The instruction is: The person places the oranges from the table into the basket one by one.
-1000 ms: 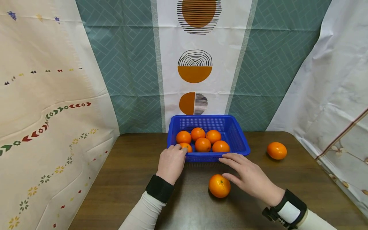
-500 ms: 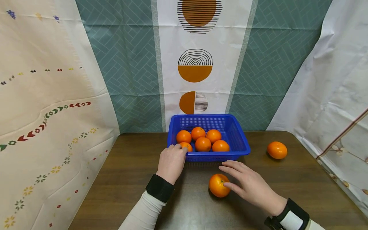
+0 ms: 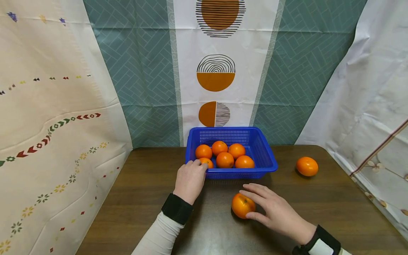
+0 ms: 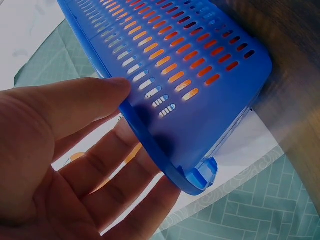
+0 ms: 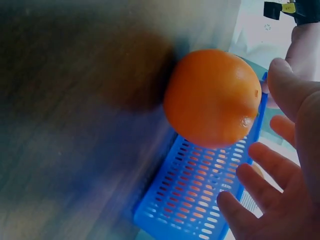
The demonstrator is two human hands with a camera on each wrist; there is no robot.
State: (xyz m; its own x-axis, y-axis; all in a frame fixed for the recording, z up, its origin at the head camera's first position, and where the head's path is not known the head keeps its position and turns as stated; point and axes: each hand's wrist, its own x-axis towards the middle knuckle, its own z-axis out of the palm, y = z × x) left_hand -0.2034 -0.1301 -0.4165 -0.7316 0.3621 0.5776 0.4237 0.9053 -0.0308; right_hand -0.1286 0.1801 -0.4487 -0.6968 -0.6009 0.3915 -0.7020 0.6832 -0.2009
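Observation:
A blue plastic basket point(image 3: 237, 173) with slotted walls holds several oranges point(image 3: 224, 160). At its front left corner my left hand point(image 3: 190, 180) pinches the rim; the left wrist view has the thumb point(image 4: 102, 97) on the outer wall and the other fingers over the inner side. In front of the basket a single orange point(image 3: 241, 207) sits on the table. My right hand point(image 3: 275, 210) is spread just right of this orange, its thumb and fingers overlapping its edge in the head view. The right wrist view shows the fingers point(image 5: 270, 187) extended and apart, not wrapped round the fruit.
Another orange point(image 3: 307, 166) lies on the brown wooden table point(image 3: 143, 198) toward the back right. Behind the basket hangs a green and white patterned cloth point(image 3: 149, 71). Light cloths point(image 3: 47, 141) flank the table on both sides.
My right hand has come back from the basket's front rim toward me, down beside the nearer orange. My left hand, the basket and the oranges have stayed in place.

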